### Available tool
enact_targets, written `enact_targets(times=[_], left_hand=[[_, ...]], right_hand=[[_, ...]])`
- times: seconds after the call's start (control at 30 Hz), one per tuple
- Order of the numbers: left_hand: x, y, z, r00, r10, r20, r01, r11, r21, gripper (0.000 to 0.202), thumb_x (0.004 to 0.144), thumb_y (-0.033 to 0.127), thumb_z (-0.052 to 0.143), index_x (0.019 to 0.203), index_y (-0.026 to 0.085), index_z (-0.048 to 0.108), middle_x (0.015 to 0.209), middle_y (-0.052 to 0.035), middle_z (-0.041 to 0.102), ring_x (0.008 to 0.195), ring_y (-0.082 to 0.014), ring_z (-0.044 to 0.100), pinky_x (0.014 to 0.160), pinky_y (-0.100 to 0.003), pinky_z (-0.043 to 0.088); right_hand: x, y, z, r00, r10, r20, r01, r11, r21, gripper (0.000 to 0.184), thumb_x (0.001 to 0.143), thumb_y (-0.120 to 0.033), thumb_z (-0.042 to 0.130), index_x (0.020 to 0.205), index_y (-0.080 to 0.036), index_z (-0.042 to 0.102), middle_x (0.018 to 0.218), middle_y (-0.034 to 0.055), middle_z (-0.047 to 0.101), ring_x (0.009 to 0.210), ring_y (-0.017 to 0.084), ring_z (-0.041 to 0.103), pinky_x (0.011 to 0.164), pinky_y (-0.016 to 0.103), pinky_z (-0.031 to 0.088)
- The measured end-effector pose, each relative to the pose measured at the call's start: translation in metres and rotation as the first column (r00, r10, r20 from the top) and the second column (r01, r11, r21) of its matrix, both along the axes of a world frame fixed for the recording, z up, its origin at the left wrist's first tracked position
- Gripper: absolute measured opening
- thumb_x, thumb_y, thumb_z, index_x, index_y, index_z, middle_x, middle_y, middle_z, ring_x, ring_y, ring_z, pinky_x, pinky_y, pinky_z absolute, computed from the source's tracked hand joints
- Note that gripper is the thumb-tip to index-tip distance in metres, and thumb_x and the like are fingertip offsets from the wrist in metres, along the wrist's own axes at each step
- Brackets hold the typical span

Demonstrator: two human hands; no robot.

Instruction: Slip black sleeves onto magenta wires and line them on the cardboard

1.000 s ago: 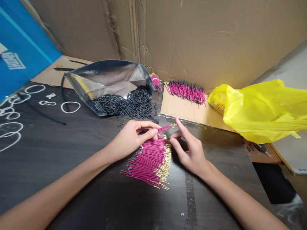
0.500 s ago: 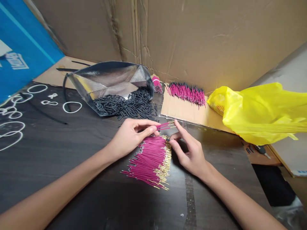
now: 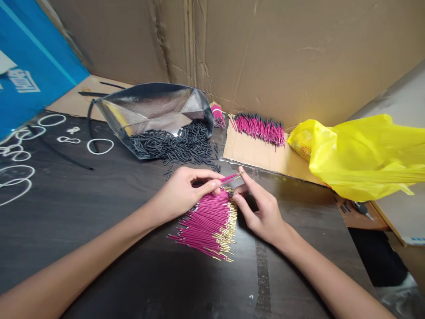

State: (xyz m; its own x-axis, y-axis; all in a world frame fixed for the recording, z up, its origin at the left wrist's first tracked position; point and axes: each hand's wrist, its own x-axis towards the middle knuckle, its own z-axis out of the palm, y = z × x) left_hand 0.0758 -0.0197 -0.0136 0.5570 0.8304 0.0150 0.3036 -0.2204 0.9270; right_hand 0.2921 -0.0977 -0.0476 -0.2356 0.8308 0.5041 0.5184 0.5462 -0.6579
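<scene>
Between the thumb and fingers of my left hand (image 3: 186, 192) are a few thin magenta wires (image 3: 229, 179) with gold terminals, pointing right. The index finger of my right hand (image 3: 260, 206) is stretched out against their gold tips. My right thumb and middle finger are pinched together; a small black sleeve showed there a moment ago and is hidden by the fingers now. Below both hands, a spread pile of magenta wires (image 3: 206, 221) lies on the dark table, gold ends to the right and silvery ends to the left.
Behind my hands, an open silver bag (image 3: 149, 106) spills short black sleeves (image 3: 186, 146). A banded wire bundle (image 3: 218, 116) stands beside it. Black-sleeved wires (image 3: 259, 128) lie on cardboard (image 3: 255, 157), near a yellow plastic bag (image 3: 361, 155). White rubber bands (image 3: 100, 146) lie at left.
The wires in my left hand, fanned apart before, are now closer together, with their tips against my right index finger. Both hands have shifted only slightly.
</scene>
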Motion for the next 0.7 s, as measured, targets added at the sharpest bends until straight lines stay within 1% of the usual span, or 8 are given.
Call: enact_targets(times=[0.1, 0.2, 0.3, 0.4, 0.53, 0.6, 0.7], left_hand=[[-0.0005, 0.0001, 0.0008, 0.999, -0.032, -0.039, 0.033, 0.999, 0.039, 0.025, 0.095, 0.034, 0.062, 0.084, 0.018, 0.077, 0.08, -0.0008, 0.076, 0.079, -0.0165, 0.068, 0.077, -0.028, 0.05], [-0.0006, -0.0002, 0.0038, 0.998, -0.041, -0.04, 0.043, 0.998, 0.044, 0.025, 0.095, 0.032, 0.062, 0.078, 0.017, 0.074, 0.078, -0.0001, 0.075, 0.076, -0.0149, 0.065, 0.075, -0.026, 0.048], [0.0003, -0.0004, 0.0061, 0.999, -0.04, -0.01, 0.04, 0.999, 0.003, 0.02, 0.093, 0.03, 0.064, 0.082, 0.016, 0.074, 0.075, 0.0006, 0.074, 0.073, -0.0135, 0.064, 0.072, -0.025, 0.048], [0.0011, 0.0001, 0.0074, 0.998, -0.059, 0.033, 0.061, 0.997, -0.052, 0.019, 0.092, 0.03, 0.065, 0.085, 0.016, 0.075, 0.075, -0.0001, 0.075, 0.073, -0.0134, 0.065, 0.071, -0.024, 0.049], [-0.0004, 0.002, 0.009, 0.994, -0.079, 0.082, 0.088, 0.989, -0.116, 0.019, 0.09, 0.03, 0.068, 0.099, 0.015, 0.076, 0.08, -0.0011, 0.078, 0.077, -0.0142, 0.07, 0.075, -0.023, 0.052], [-0.0017, 0.0029, 0.0094, 0.993, -0.08, 0.081, 0.09, 0.989, -0.119, 0.021, 0.09, 0.029, 0.068, 0.103, 0.015, 0.077, 0.082, -0.0011, 0.079, 0.078, -0.014, 0.071, 0.075, -0.023, 0.053], [-0.0029, 0.003, 0.0085, 0.995, -0.078, 0.061, 0.085, 0.99, -0.113, 0.021, 0.09, 0.028, 0.069, 0.105, 0.016, 0.077, 0.085, -0.001, 0.08, 0.079, -0.0139, 0.072, 0.075, -0.022, 0.054]], right_hand=[[-0.0004, -0.0004, -0.0002, 1.0, -0.008, -0.002, 0.008, 1.0, 0.015, 0.071, 0.1, -0.012, 0.057, 0.163, -0.025, 0.026, 0.098, 0.0029, 0.068, 0.087, 0.016, 0.064, 0.088, 0.034, 0.055], [-0.0007, -0.0004, -0.0003, 0.999, -0.026, -0.028, 0.027, 0.999, 0.021, 0.072, 0.099, -0.013, 0.057, 0.163, -0.024, 0.024, 0.097, 0.0028, 0.068, 0.087, 0.016, 0.065, 0.088, 0.034, 0.056], [-0.0006, -0.0003, 0.0, 0.999, -0.027, -0.031, 0.028, 0.999, 0.022, 0.071, 0.1, -0.013, 0.057, 0.163, -0.024, 0.026, 0.097, 0.0028, 0.069, 0.088, 0.016, 0.065, 0.09, 0.033, 0.056], [-0.0002, -0.0002, 0.0005, 0.999, -0.034, -0.032, 0.035, 0.999, 0.024, 0.07, 0.1, -0.013, 0.057, 0.162, -0.025, 0.028, 0.097, 0.0026, 0.069, 0.087, 0.015, 0.065, 0.089, 0.033, 0.056], [0.0004, 0.0004, 0.0009, 1.0, -0.002, 0.013, 0.002, 1.0, 0.025, 0.067, 0.1, -0.013, 0.057, 0.161, -0.025, 0.031, 0.098, 0.0035, 0.069, 0.087, 0.016, 0.064, 0.088, 0.034, 0.055], [0.0004, 0.0009, 0.0011, 0.999, 0.023, 0.028, -0.024, 0.999, 0.027, 0.067, 0.1, -0.012, 0.057, 0.161, -0.025, 0.031, 0.099, 0.004, 0.069, 0.088, 0.016, 0.064, 0.088, 0.034, 0.055], [-0.0002, 0.0009, 0.0015, 0.998, 0.053, 0.043, -0.054, 0.998, 0.026, 0.068, 0.1, -0.012, 0.056, 0.162, -0.024, 0.029, 0.1, 0.005, 0.069, 0.089, 0.017, 0.063, 0.087, 0.035, 0.055]])
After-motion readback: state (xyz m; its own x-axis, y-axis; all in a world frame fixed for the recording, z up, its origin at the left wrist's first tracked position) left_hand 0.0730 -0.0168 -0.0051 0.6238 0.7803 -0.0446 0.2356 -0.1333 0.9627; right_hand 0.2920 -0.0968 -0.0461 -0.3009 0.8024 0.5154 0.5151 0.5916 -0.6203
